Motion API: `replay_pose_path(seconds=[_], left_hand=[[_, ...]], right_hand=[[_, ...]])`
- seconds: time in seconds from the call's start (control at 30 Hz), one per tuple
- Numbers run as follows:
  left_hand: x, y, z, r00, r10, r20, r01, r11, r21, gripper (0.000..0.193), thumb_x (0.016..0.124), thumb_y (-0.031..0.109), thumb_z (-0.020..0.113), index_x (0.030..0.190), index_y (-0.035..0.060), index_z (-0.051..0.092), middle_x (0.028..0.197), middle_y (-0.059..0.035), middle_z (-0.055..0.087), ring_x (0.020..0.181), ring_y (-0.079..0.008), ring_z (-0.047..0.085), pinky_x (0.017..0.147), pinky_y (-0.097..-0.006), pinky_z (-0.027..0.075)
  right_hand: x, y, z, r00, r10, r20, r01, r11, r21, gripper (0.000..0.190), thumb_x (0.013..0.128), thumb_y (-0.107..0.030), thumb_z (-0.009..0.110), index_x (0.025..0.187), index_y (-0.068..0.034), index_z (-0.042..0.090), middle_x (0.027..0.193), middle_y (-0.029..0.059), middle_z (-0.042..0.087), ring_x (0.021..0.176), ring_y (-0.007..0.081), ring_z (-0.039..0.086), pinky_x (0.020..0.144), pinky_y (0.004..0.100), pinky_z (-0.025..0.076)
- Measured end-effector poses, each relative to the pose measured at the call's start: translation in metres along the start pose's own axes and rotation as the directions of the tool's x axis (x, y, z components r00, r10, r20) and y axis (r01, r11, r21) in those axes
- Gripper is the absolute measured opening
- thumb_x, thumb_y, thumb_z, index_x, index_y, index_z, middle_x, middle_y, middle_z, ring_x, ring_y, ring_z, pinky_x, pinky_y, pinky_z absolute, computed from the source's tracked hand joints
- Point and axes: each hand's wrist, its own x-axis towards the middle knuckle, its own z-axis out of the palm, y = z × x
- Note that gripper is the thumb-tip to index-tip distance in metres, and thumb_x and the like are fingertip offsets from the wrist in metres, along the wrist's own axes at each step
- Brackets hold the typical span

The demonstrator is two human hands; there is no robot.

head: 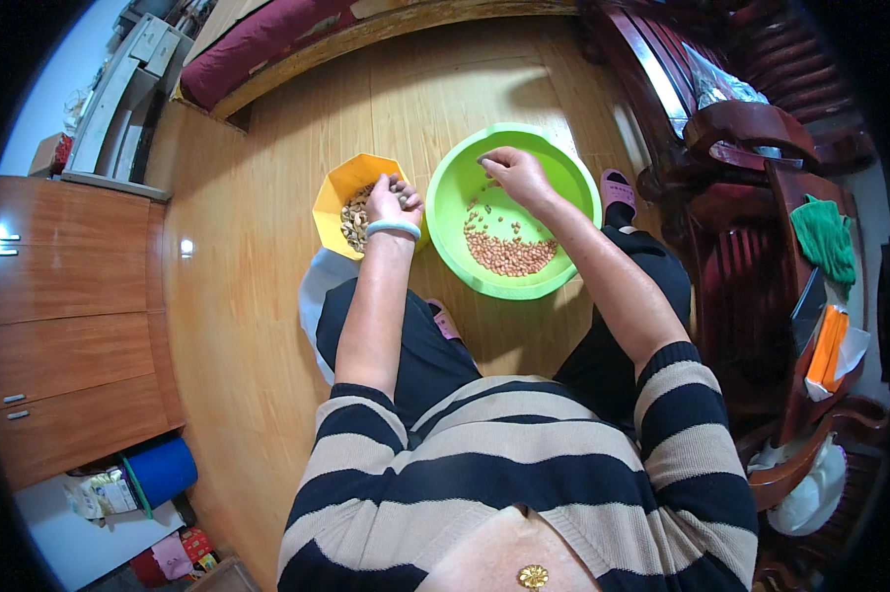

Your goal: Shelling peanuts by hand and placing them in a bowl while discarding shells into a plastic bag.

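Note:
A round green plastic basin (456, 255) stands on the floor, with shelled peanut kernels (510, 253) gathered at its near side. My right hand (517, 176) is over the basin's far part, thumb and fingers pinched together; a small dark piece shows at the fingertips, perhaps part of a peanut shell. To the left stands a yellow faceted plastic bin (329, 194) holding empty peanut shells (354, 222). Over its right side is my left hand (395, 203), palm up with fingers curled around several unshelled peanuts. A pale bangle circles the left wrist.
Dark wooden seating (741, 251) runs along the right, bearing a green cloth (824, 235) and an orange packet (828, 348). A wooden cabinet (75, 281) lines the left, near a blue bucket (162, 471). Pink slippers (617, 194) are on my feet beside the basin.

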Motion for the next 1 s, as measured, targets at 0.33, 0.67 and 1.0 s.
replay_pose_path(seconds=[0.33,0.67,1.0], left_hand=[[-0.007,-0.015,0.034,0.976,-0.173,0.134,0.172,0.985,0.022,0.012,0.094,0.014,0.043,0.098,0.0050,0.050,0.076,-0.0058,0.049,0.058,-0.0136,0.044,0.045,-0.0233,0.035],[-0.037,0.006,0.042,0.975,-0.010,0.222,0.002,0.999,0.039,0.037,0.097,0.043,0.040,0.080,0.0119,0.051,0.060,0.0024,0.033,0.046,-0.0085,0.026,0.040,-0.0222,0.023],[-0.039,0.015,0.041,0.971,-0.092,0.220,0.104,0.994,-0.043,0.027,0.095,0.029,0.037,0.084,0.0083,0.050,0.066,-0.0017,0.039,0.049,-0.0117,0.030,0.042,-0.0239,0.026]], right_hand=[[0.000,0.108,-0.004,0.933,0.354,0.068,-0.199,0.664,-0.721,0.028,0.079,-0.027,0.065,0.098,-0.006,0.068,0.094,0.0164,0.067,0.087,0.0289,0.064,0.079,0.0380,0.049],[0.042,0.178,0.047,0.893,0.391,0.220,-0.035,0.550,-0.835,0.029,0.081,-0.020,0.061,0.108,-0.008,0.062,0.107,0.0184,0.059,0.104,0.0335,0.055,0.089,0.0414,0.045],[0.082,0.215,0.090,0.952,0.197,0.234,0.086,0.561,-0.823,0.027,0.079,-0.012,0.058,0.105,-0.004,0.058,0.115,0.0227,0.050,0.104,0.0370,0.054,0.089,0.0434,0.046]])
